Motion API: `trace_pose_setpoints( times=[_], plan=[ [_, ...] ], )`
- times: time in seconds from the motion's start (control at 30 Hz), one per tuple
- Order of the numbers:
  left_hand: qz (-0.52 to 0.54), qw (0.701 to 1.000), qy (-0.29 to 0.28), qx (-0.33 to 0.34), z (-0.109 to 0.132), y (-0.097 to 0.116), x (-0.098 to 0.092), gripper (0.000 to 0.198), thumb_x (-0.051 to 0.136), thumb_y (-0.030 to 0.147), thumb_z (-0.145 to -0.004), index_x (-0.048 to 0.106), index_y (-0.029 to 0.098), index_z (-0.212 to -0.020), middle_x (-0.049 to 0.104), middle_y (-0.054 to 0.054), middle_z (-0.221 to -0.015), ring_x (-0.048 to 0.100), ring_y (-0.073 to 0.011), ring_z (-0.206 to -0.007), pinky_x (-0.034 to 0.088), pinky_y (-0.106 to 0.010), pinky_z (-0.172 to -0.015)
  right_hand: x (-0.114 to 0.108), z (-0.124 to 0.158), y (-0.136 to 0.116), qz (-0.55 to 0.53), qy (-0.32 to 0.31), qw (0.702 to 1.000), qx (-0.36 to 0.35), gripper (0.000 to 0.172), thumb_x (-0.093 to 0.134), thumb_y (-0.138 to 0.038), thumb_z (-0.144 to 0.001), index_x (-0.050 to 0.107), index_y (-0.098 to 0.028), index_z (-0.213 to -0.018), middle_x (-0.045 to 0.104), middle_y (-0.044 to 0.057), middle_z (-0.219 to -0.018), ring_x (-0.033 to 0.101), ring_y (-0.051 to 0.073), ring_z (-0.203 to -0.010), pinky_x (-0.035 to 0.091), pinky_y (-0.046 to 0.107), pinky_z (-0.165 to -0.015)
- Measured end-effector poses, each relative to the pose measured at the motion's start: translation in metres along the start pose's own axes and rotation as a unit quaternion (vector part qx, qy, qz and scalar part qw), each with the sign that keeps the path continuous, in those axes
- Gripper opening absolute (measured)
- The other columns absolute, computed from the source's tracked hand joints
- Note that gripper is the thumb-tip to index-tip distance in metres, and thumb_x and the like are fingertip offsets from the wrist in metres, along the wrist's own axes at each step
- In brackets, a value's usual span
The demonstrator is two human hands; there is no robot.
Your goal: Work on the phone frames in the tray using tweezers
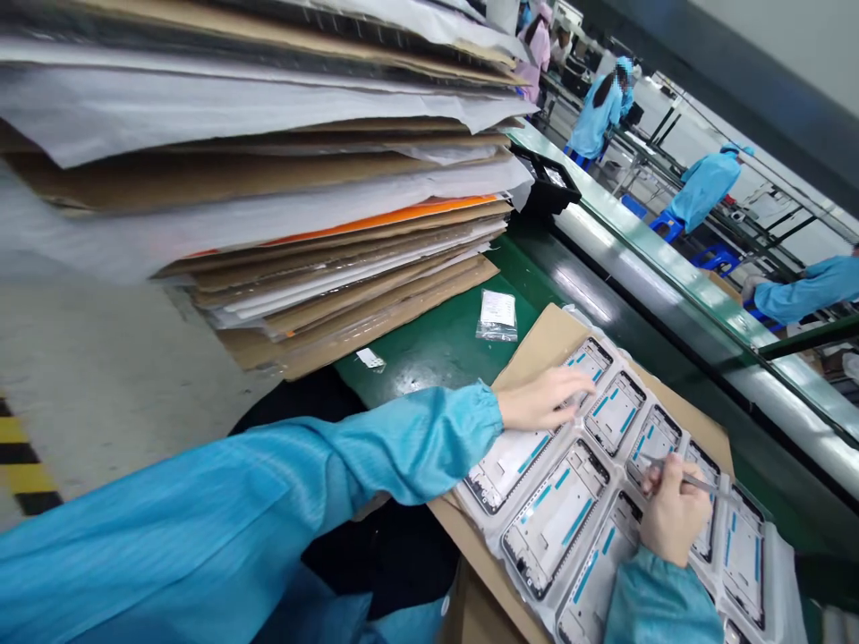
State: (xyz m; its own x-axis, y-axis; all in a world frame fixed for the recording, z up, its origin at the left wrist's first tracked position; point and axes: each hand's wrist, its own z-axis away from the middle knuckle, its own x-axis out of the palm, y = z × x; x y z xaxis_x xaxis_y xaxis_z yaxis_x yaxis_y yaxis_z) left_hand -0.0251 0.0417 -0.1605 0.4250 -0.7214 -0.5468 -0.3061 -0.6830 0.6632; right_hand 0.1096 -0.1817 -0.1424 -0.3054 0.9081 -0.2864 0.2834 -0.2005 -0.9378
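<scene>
A clear plastic tray (pixel 496 534) holds several phone frames (pixel 554 516) with blue strips, set in its pockets on a sheet of brown cardboard (pixel 551 337). My left hand (pixel 547 399) rests over the frames in the upper left part of the tray, fingers spread, with nothing in it. Pinched in my right hand (pixel 675 512) are thin metal tweezers (pixel 698 484). Their tip points left, over a frame (pixel 654 440) in the upper row. The palm of my right hand hides part of the frames beneath it.
A tall stack of cardboard and white sheets (pixel 349 215) leans over the green table (pixel 429 344) at the upper left. A small bag with a label (pixel 497 313) and a white scrap (pixel 369 358) lie near it. Behind are a black bin (pixel 551 186) and several people in work coats.
</scene>
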Motion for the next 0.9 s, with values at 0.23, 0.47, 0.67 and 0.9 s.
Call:
trace_pose_setpoints(
  times=[0.23,0.47,0.67,0.9],
  plan=[
    [-0.095,0.965,0.19,-0.154,0.026,-0.037,-0.055,0.032,0.045,0.021,-0.088,0.053,0.016,-0.119,0.053,-0.007,-0.124,0.047,-0.0158,-0.119,0.036,-0.032,-0.107,0.0,0.014,-0.002,0.217,-0.098,0.95,-0.202,0.031,0.044,-0.034,-0.095,0.058,-0.013,-0.078,0.059,0.004,-0.072,0.056,0.012,-0.067,0.041,0.024,-0.067],
    [-0.159,0.924,0.234,-0.259,0.102,-0.067,-0.09,0.022,0.049,0.023,-0.086,0.061,0.017,-0.102,0.057,-0.003,-0.117,0.051,-0.0146,-0.112,0.038,-0.031,-0.104,0.01,0.018,0.015,0.34,-0.342,0.853,-0.2,0.029,0.045,-0.03,-0.093,0.068,-0.025,-0.109,0.067,-0.002,-0.105,0.065,0.014,-0.095,0.046,0.022,-0.082],
    [-0.144,0.912,0.257,-0.285,0.117,-0.07,-0.094,0.02,0.049,0.024,-0.085,0.065,0.017,-0.095,0.058,-0.003,-0.114,0.054,-0.0139,-0.11,0.039,-0.032,-0.104,0.009,0.02,0.013,0.389,-0.356,0.838,-0.141,0.037,0.039,-0.039,-0.093,0.066,-0.027,-0.116,0.066,-0.001,-0.109,0.064,0.019,-0.096,0.047,0.028,-0.085],
    [-0.18,0.934,0.188,-0.247,0.113,-0.063,-0.088,0.023,0.047,0.023,-0.087,0.065,0.018,-0.101,0.052,-0.006,-0.12,0.048,-0.0151,-0.115,0.037,-0.032,-0.105,0.015,0.015,0.013,0.363,-0.353,0.859,-0.073,0.043,0.038,-0.052,-0.092,0.069,-0.025,-0.104,0.068,0.002,-0.096,0.064,0.022,-0.088,0.045,0.03,-0.081]
  ],
)
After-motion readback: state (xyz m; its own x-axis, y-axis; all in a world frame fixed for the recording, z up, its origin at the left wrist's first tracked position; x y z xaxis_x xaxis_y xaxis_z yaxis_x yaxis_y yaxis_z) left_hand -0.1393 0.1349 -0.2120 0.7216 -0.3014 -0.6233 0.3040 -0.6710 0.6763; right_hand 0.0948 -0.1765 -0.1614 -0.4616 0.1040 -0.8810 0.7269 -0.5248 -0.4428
